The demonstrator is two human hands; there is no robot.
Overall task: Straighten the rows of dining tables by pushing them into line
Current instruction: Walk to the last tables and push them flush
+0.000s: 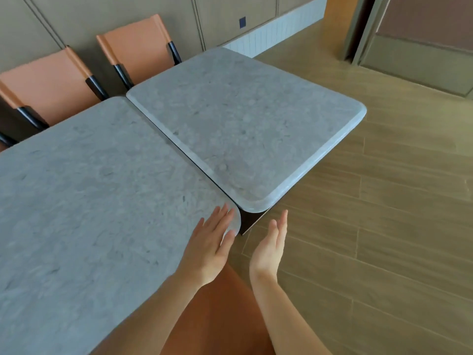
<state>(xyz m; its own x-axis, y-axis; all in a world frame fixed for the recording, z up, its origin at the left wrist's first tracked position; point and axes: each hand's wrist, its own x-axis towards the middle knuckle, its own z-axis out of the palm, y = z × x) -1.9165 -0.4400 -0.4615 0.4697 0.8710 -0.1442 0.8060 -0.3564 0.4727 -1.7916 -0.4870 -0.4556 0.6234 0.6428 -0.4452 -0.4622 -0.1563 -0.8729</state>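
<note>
Resting flat on the rounded near corner of the large grey marble-patterned tabletop [84, 201], the left hand [208, 245] lies with fingers straight and spread, the thumb at the corner's curved edge. The right hand [271, 248] hangs in the air just beside that corner, over the wood-plank floor [384, 239], palm turned inward, fingers straight and together, touching nothing. A second grey marble-patterned tabletop with rounded corners [245, 119] stands to the right of the first; the two long edges run side by side with a narrow dark gap between them. The near corner of the second tabletop lies farther from the viewer than the corner under the left hand, so the near edges are not flush. A dark table base [252, 221] shows below the second tabletop's near corner. Two orange chairs with black frames [51, 80] stand at the far side of the tabletops, against a beige panelled wall [122, 11].
</note>
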